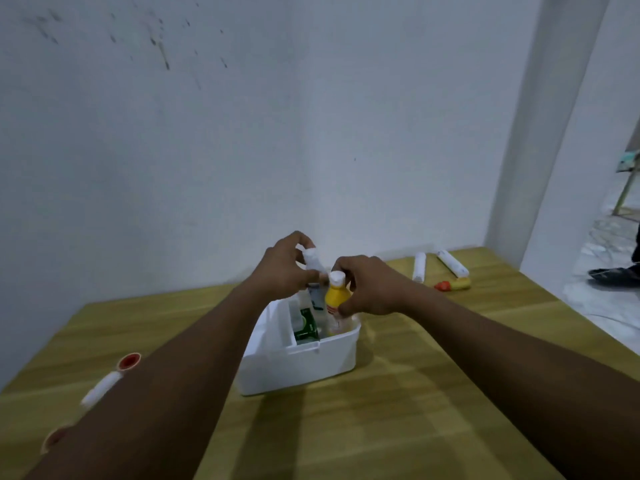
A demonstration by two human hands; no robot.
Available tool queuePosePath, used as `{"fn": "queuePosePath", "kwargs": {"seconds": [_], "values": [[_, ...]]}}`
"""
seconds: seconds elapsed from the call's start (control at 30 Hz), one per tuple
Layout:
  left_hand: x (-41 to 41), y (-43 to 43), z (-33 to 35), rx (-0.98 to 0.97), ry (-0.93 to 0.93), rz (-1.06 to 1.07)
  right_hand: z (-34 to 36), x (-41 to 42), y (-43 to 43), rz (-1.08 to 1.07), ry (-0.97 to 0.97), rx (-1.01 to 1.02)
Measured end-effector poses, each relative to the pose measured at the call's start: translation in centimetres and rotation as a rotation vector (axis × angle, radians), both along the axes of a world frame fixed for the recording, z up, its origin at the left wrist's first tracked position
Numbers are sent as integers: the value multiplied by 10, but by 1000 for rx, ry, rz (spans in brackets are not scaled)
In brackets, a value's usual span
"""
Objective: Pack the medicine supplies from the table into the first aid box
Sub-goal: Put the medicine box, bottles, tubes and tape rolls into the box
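At the centre of the frame your left hand [284,271] grips a white roll [313,259] and your right hand [369,287] a yellow bottle [335,299] over the first aid box [301,362] on the tabletop [398,410]; lower both in, then let go.

A wooden table [398,427] with a pale yellow-brown grain stands against a white wall [242,133], which carries a scatter of dark marks [162,53] near its upper left. A white pillar [543,133] rises at the right. Beyond it, on a pale floor [602,306], a dark shoe [613,274] shows beside a thin metal leg [625,192].
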State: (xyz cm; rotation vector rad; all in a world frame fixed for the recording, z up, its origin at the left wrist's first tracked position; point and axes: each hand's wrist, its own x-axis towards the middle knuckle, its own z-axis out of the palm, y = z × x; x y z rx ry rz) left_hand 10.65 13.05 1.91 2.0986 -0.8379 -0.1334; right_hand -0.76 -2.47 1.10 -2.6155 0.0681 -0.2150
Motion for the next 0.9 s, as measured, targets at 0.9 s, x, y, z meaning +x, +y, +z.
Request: {"fn": "queuePosePath", "kwargs": {"seconds": [0.9], "values": [[-11, -48, 18, 161, -151, -83, 39, -36, -89, -250, -40, -54]]}}
